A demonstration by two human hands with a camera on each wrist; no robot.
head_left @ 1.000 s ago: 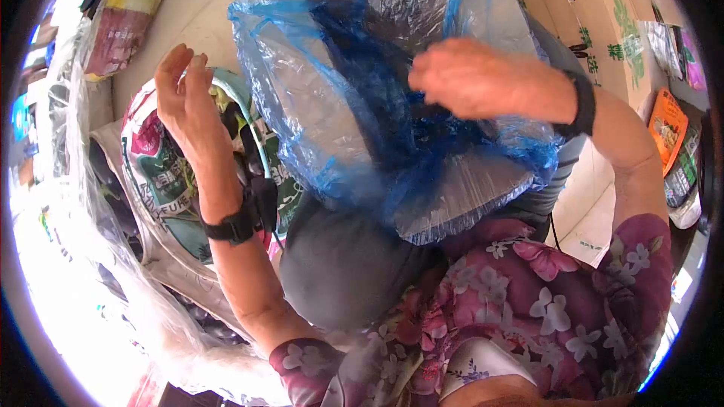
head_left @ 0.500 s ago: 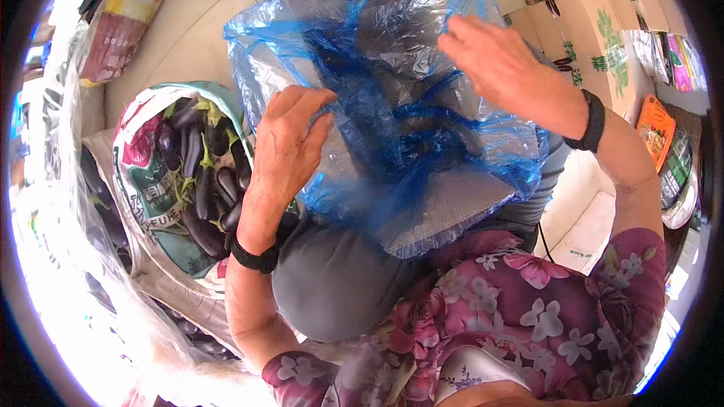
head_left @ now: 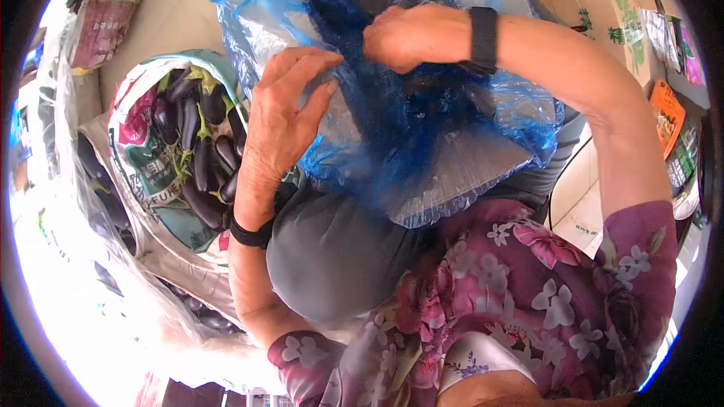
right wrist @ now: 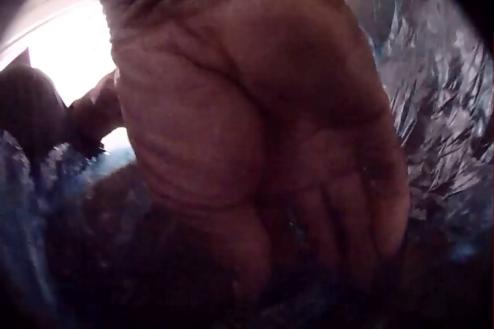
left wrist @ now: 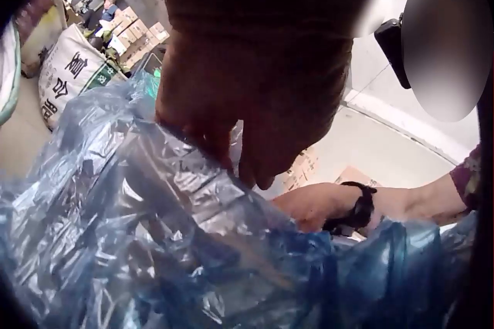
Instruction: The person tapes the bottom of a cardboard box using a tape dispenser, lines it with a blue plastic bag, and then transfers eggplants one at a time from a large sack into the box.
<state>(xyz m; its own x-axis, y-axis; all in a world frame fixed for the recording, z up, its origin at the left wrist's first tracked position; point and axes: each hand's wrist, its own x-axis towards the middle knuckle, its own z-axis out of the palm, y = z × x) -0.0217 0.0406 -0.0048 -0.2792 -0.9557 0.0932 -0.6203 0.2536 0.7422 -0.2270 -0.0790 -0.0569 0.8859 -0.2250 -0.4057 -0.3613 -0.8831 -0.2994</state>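
Note:
A blue translucent plastic bag (head_left: 467,173) lies spread, mouth up, over the person's lap, with its middle sunk and dark. The left hand (head_left: 283,109) is at the bag's left side, thumb and fingers apart with nothing between them; in the left wrist view this hand (left wrist: 247,105) hangs above the crinkled plastic (left wrist: 154,221). Over the bag's middle is the right hand (head_left: 407,36), pointing left. The right wrist view shows its palm (right wrist: 262,128) with fingers reaching down, their tips lost in the dark beside the plastic (right wrist: 448,105).
Left of the lap stands a printed sack (head_left: 154,181) of dark purple eggplants (head_left: 202,166). More eggplants lie under clear plastic at the far left. A red and yellow sack (head_left: 109,22) is at the upper left. Cardboard boxes (head_left: 603,7) and an orange packet (head_left: 667,117) are at the right.
The left hand has moved right from over the eggplant sack to the bag's left side. The right hand rose rightward, then came back left over the bag's middle.

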